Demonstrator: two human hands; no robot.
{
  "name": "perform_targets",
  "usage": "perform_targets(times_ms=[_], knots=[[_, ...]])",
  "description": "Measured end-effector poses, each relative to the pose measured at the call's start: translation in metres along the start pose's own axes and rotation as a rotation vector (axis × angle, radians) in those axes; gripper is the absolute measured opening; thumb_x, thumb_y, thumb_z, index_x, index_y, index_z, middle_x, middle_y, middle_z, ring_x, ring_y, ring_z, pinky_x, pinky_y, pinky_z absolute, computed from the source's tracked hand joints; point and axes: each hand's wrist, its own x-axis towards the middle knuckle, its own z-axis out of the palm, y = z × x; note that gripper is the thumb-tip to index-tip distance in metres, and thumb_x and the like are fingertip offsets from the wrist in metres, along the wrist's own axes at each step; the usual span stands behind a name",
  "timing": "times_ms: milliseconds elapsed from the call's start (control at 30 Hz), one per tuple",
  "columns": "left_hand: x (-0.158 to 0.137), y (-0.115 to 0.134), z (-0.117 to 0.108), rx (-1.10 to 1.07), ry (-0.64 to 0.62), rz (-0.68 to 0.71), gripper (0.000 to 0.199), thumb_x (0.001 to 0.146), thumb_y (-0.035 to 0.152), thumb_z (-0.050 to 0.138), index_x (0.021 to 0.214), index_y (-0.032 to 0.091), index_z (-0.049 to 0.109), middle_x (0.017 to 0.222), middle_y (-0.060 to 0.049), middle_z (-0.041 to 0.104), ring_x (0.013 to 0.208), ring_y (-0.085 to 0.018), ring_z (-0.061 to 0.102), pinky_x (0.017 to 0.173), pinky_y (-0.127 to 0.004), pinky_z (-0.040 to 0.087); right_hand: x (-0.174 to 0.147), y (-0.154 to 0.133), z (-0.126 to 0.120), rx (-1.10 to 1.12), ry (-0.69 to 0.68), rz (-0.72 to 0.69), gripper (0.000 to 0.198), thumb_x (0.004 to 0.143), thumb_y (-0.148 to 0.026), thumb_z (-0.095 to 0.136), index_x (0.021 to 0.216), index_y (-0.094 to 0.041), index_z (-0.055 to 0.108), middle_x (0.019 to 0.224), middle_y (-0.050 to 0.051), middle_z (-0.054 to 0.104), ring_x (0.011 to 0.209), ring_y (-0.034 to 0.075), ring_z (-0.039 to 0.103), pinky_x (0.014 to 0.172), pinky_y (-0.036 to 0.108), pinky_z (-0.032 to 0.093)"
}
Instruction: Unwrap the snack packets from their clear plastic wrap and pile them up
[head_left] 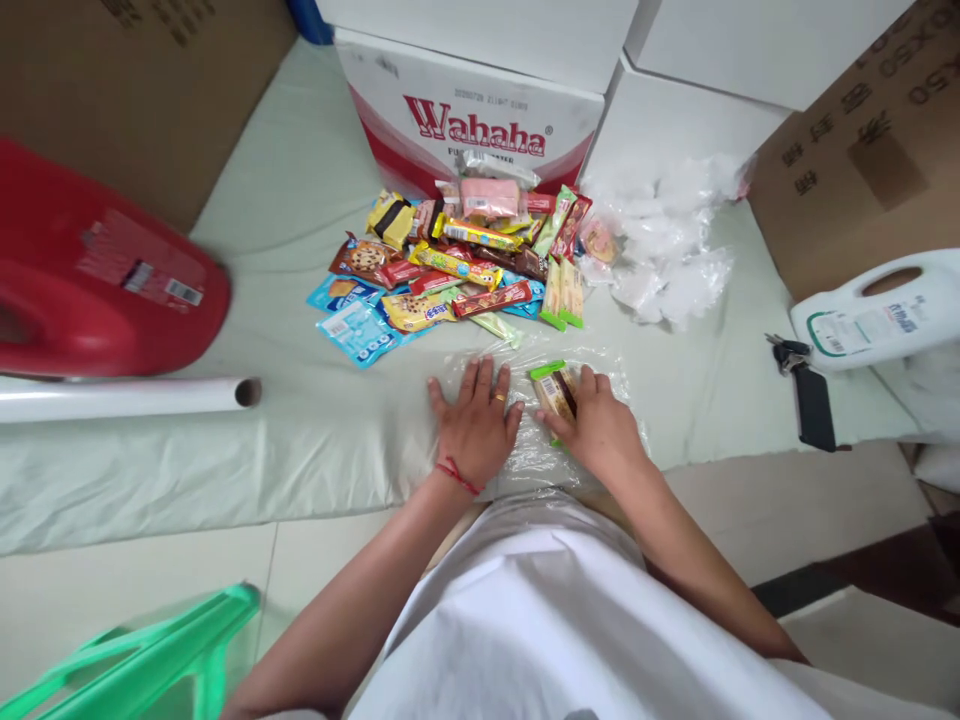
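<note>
My left hand (pixel 477 425) lies flat with fingers spread on a clear plastic bag (pixel 525 458) at the table's front edge. A red string bracelet is on that wrist and a ring on one finger. On the right part of the bag, my right hand (pixel 596 422) curls its fingers and thumb around a wafer snack pack (pixel 555 393) with green ends and a brown-and-cream wrapper. The hand covers its right side, so I cannot tell whether there is a second pack under it. Beyond both hands lies a heap of wrapped snacks (pixel 465 268) in several colours.
Behind the snacks stands a Wahaha carton (pixel 480 120), with crumpled clear bags (pixel 671 245) to its right. A red jug (pixel 112 265) and white roll (pixel 127 396) are at left. A white bottle (pixel 874 310) and keys with a black case (pixel 812 400) lie right. A green stool (pixel 172 650) stands below.
</note>
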Motion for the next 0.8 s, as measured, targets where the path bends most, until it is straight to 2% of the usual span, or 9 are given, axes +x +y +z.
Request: perform_targets(times_ms=[67, 133, 200, 367, 500, 667, 800], knots=[[0.000, 0.000, -0.001, 0.004, -0.010, -0.007, 0.058, 0.107, 0.045, 0.032, 0.158, 0.020, 0.045, 0.170, -0.015, 0.032, 0.158, -0.034, 0.029, 0.122, -0.079, 0.004, -0.005, 0.003, -0.002, -0.040, -0.030, 0.007, 0.072, 0.097, -0.060, 0.059, 0.147, -0.012, 0.040, 0.126, 0.019, 0.066, 0.099, 0.032, 0.073, 0.072, 0.034, 0.047], [-0.001, 0.000, -0.001, 0.004, -0.013, -0.008, 0.058, 0.107, 0.044, 0.033, 0.158, 0.020, 0.045, 0.170, -0.014, 0.032, 0.158, -0.035, 0.029, 0.122, -0.080, 0.004, -0.007, 0.006, -0.003, -0.065, -0.077, 0.011, 0.054, 0.100, -0.057, 0.057, 0.133, -0.015, 0.051, 0.113, 0.015, 0.071, 0.096, 0.031, 0.073, 0.073, 0.034, 0.047], [-0.001, 0.000, 0.000, 0.000, -0.004, -0.005, 0.058, 0.107, 0.044, 0.033, 0.158, 0.020, 0.044, 0.170, -0.014, 0.032, 0.158, -0.035, 0.029, 0.121, -0.081, 0.005, -0.006, 0.006, -0.002, -0.074, -0.086, 0.009, 0.044, 0.101, -0.056, 0.053, 0.123, -0.017, 0.055, 0.107, 0.013, 0.072, 0.095, 0.030, 0.073, 0.074, 0.034, 0.047], [0.000, -0.001, 0.000, -0.035, 0.025, 0.002, 0.057, 0.107, 0.043, 0.033, 0.157, 0.020, 0.045, 0.168, -0.016, 0.035, 0.157, -0.035, 0.031, 0.120, -0.081, 0.005, -0.003, -0.001, 0.004, -0.073, -0.036, -0.014, 0.057, 0.096, -0.061, 0.060, 0.131, -0.017, 0.049, 0.115, 0.014, 0.068, 0.095, 0.030, 0.073, 0.072, 0.034, 0.048], [-0.007, -0.005, -0.004, -0.089, 0.052, -0.015, 0.057, 0.108, 0.043, 0.032, 0.159, 0.020, 0.042, 0.165, -0.017, 0.041, 0.155, -0.035, 0.037, 0.122, -0.078, 0.006, -0.003, -0.004, 0.008, -0.102, -0.058, -0.044, 0.052, 0.098, -0.045, 0.060, 0.138, -0.016, 0.044, 0.118, 0.014, 0.064, 0.094, 0.029, 0.072, 0.071, 0.034, 0.049], [-0.042, -0.016, -0.017, -0.121, 0.062, -0.010, 0.055, 0.107, 0.041, 0.036, 0.159, 0.022, 0.041, 0.164, -0.019, 0.043, 0.149, -0.035, 0.046, 0.123, -0.074, 0.010, -0.003, 0.006, 0.005, -0.136, -0.104, -0.139, 0.052, 0.098, -0.041, 0.058, 0.142, -0.018, 0.042, 0.121, 0.014, 0.062, 0.094, 0.028, 0.072, 0.070, 0.033, 0.049], [-0.068, -0.030, -0.025, -0.103, 0.052, 0.025, 0.052, 0.107, 0.038, 0.041, 0.155, 0.020, 0.044, 0.161, -0.021, 0.047, 0.142, -0.037, 0.054, 0.120, -0.073, 0.023, -0.001, 0.023, -0.003, -0.184, -0.160, -0.305, 0.058, 0.097, -0.037, 0.060, 0.149, -0.020, 0.039, 0.124, 0.014, 0.062, 0.095, 0.028, 0.071, 0.069, 0.032, 0.048]])
